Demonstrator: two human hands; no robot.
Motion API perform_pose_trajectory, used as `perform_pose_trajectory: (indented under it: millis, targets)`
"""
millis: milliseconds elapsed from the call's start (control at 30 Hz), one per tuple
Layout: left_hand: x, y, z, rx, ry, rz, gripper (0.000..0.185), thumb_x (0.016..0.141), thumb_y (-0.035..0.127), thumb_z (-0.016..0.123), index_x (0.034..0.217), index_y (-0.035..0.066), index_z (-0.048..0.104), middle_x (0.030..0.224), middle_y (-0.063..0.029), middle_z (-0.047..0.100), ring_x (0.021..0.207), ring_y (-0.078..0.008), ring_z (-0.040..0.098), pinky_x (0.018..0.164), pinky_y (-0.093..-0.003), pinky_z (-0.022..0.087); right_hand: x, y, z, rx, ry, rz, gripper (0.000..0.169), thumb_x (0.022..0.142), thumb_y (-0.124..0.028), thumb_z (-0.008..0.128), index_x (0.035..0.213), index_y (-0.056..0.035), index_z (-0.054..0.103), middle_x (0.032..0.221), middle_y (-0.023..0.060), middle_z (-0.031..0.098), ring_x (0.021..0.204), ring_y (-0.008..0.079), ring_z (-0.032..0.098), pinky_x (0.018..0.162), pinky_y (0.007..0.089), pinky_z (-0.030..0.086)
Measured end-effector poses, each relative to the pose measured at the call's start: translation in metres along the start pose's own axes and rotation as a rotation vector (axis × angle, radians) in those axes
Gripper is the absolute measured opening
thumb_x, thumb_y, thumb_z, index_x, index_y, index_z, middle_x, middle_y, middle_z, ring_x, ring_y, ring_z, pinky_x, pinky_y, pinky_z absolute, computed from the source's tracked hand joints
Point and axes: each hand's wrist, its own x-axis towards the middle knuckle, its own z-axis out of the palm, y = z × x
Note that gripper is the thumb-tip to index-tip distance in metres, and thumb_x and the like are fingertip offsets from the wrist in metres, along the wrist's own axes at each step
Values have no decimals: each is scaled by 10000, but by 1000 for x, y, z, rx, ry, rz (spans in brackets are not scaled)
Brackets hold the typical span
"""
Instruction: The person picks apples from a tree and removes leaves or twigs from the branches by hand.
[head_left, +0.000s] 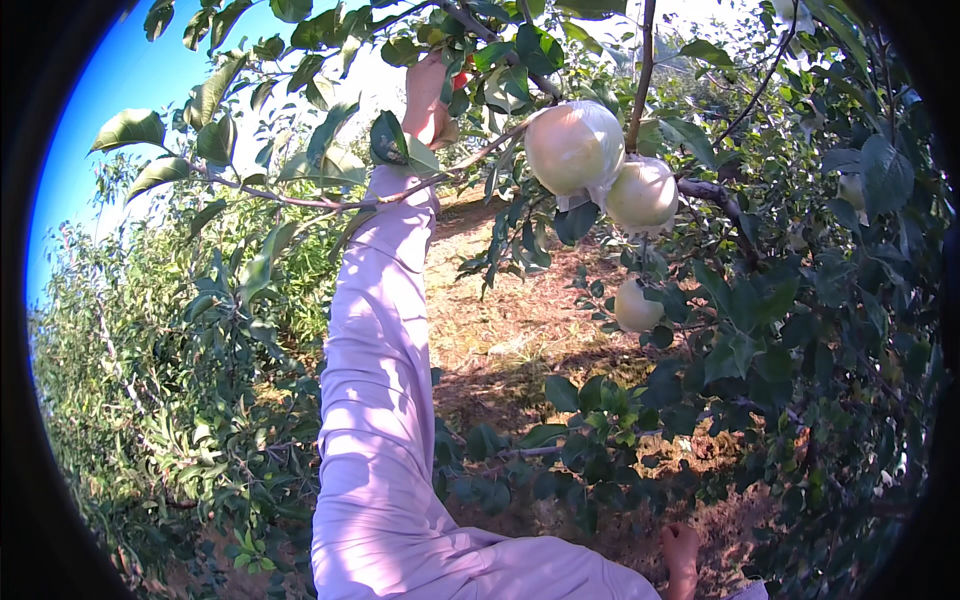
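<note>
My left hand (426, 101) is raised at the end of my outstretched lavender sleeve (379, 322), up among the apple tree's leaves. Leaves cover its fingers, and a small red patch (460, 79) shows beside them; I cannot tell what that is or whether the hand grips it. To the right of this hand, a large pale apple (574, 148) in a clear film bag hangs against a second bagged apple (642, 193). Low at the right, my right hand (679, 546) is curled closed, with nothing visible in it.
A thin branch (322, 202) crosses in front of my left forearm. Another pale apple (637, 306) hangs lower down. A thick bough (712, 193) and dense foliage (810, 330) fill the right side. Below lies sunlit brown ground (487, 300), with more trees (150, 390) at left.
</note>
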Motion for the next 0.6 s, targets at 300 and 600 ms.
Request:
perform_pose_trajectory:
  millis: [300, 600]
  targets:
    - [4, -53, -38, 133, 57, 41, 225, 854, 190, 489, 791, -3, 588, 626, -31, 559, 490, -110, 470, 460, -281, 385, 2, 3, 5, -8, -54, -68, 182, 717, -147, 545, 738, 12, 630, 580, 102, 600, 557, 171, 587, 558, 287, 454]
    - [-75, -55, -88, 1204, -1077, -332, 337, 832, 340, 513, 843, 15, 603, 664, -76, 600, 582, -193, 547, 543, -329, 442, 2, -14, -5, -56, -109, -44, 215, 718, -187, 555, 723, 13, 634, 598, 121, 605, 566, 205, 595, 573, 316, 464]
